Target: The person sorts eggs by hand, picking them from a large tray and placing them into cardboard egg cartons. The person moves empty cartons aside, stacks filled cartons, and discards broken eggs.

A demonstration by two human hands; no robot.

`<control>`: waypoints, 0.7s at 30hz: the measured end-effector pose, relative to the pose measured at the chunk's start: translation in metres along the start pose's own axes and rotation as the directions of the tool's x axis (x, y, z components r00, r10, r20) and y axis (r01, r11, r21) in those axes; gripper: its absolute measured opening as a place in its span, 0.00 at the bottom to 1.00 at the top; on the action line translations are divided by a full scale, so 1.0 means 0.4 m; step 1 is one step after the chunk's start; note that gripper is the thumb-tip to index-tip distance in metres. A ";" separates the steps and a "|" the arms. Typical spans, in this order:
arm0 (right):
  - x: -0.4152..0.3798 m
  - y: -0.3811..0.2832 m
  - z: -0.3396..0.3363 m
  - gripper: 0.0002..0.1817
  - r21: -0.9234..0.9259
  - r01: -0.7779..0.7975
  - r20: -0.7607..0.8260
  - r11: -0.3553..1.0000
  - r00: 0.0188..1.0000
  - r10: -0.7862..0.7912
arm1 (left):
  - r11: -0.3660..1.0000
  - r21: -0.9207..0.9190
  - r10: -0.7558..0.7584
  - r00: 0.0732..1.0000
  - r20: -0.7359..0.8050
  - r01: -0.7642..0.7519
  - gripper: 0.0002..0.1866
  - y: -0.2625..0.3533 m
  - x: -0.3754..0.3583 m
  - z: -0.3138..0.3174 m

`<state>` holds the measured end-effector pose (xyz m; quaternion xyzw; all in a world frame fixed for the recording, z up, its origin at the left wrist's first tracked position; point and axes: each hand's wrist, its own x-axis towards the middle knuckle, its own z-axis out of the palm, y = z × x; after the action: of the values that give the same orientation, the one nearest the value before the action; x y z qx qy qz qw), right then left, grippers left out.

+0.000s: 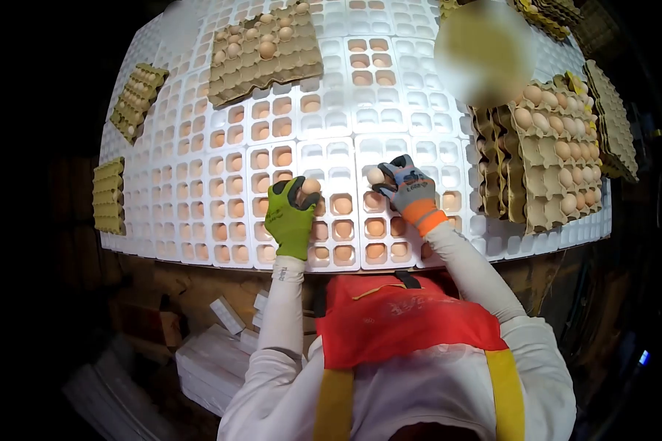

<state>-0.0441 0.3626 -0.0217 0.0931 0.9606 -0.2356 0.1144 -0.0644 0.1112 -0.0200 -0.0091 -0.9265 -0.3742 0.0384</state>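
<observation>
My left hand [293, 209], in a green glove with dark fingertips, holds a brown egg [311, 186] between its fingers, over the white foam trays [324, 154]. To the right, my right hand [406, 185], in a grey and orange glove, pinches a paler egg [375, 176] above a tray cell. Below both hands, several cells near the front edge hold brown eggs [343, 229]. Cells just above the hands are without eggs. Part of the tray lies hidden under each glove.
A cardboard egg tray [265, 70], partly filled, rests on the foam trays at the back. Stacked cardboard trays with eggs [548, 158] stand at the right. Smaller cardboard trays [109, 197] sit at the left. White foam packs [210, 367] lie below the table's front edge.
</observation>
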 end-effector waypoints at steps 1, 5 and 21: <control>0.023 -0.023 0.000 0.23 -0.092 -0.008 0.054 0.996 0.998 0.013 | 0.982 0.166 0.096 0.995 -0.031 -0.090 0.22 -0.006 0.022 0.010; 0.022 -0.055 0.013 0.20 0.190 0.059 -0.018 0.980 0.998 -0.056 | 0.965 0.239 0.099 0.993 0.066 -0.112 0.22 -0.010 0.058 0.032; 0.220 -0.166 0.187 0.20 0.233 0.541 -0.487 0.808 0.784 -0.385 | 0.871 -0.109 0.465 0.875 -0.134 -0.480 0.23 -0.015 0.358 0.196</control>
<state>-0.1307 0.2804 -0.0807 -0.0828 0.8946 -0.4030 -0.1747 -0.2123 0.1598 -0.0692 -0.2189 -0.8645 -0.4169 0.1761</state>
